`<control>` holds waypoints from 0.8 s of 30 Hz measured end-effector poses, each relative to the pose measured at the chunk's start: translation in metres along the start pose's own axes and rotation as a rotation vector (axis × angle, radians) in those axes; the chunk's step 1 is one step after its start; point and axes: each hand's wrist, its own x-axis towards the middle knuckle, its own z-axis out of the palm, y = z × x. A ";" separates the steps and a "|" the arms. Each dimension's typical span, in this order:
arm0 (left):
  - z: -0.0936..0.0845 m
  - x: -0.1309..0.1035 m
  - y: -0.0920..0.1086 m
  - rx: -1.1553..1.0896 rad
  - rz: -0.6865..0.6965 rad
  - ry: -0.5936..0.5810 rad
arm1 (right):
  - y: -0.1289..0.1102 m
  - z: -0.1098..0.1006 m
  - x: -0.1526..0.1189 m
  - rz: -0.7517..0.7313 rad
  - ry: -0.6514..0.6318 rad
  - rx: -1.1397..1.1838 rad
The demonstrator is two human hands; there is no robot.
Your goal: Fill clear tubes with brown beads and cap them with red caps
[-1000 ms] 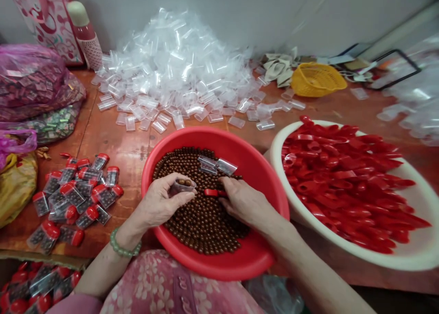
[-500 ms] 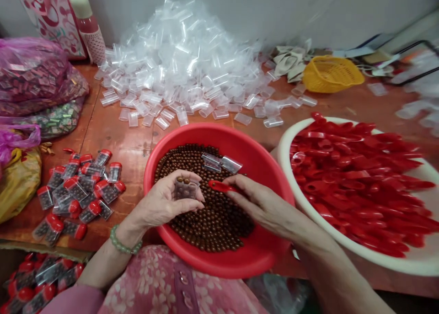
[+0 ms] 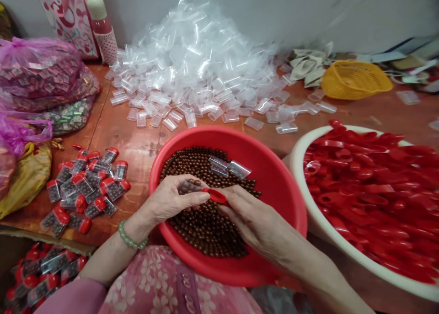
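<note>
My left hand (image 3: 168, 199) is closed on a small clear plastic case (image 3: 188, 186) with brown balls inside, partly hidden by the fingers. Pinched in my right hand (image 3: 252, 213) is a red plastic cap (image 3: 216, 195), which meets the case at the left thumb. Both hands are over a red basin (image 3: 297, 204) that holds many loose brown balls (image 3: 209, 238). Two or so clear cases (image 3: 240, 169) lie on the balls toward the back of the basin.
Right of the basin, a white tub (image 3: 299, 167) holds red plastic pieces (image 3: 370, 195). Behind is a heap of clear cases (image 3: 199, 67). Filled red-capped cases (image 3: 84, 183) lie at left, more in a box (image 3: 44, 277) below. Bags (image 3: 44, 76), a bottle (image 3: 103, 28) and a yellow basket (image 3: 355, 83) stand farther back.
My right hand has brought the red cap left against the clear case, and the left thumb now presses at it. The whole view has shifted slightly.
</note>
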 end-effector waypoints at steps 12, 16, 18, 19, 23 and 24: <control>0.001 0.000 -0.001 -0.046 -0.053 -0.009 | -0.004 -0.008 -0.008 -0.027 0.004 -0.165; 0.002 0.001 0.000 -0.034 -0.084 0.021 | -0.010 -0.007 -0.005 -0.151 0.238 -0.097; 0.002 0.002 0.000 -0.056 -0.091 0.032 | -0.012 -0.002 -0.003 -0.162 0.341 -0.052; 0.003 0.002 0.000 -0.069 -0.090 0.033 | -0.014 0.003 -0.002 -0.156 0.388 -0.019; 0.006 0.001 -0.004 -0.112 -0.080 -0.026 | -0.016 0.026 0.005 -0.097 0.533 0.117; 0.007 0.001 -0.005 -0.131 -0.077 -0.044 | -0.016 0.031 0.006 -0.091 0.549 0.148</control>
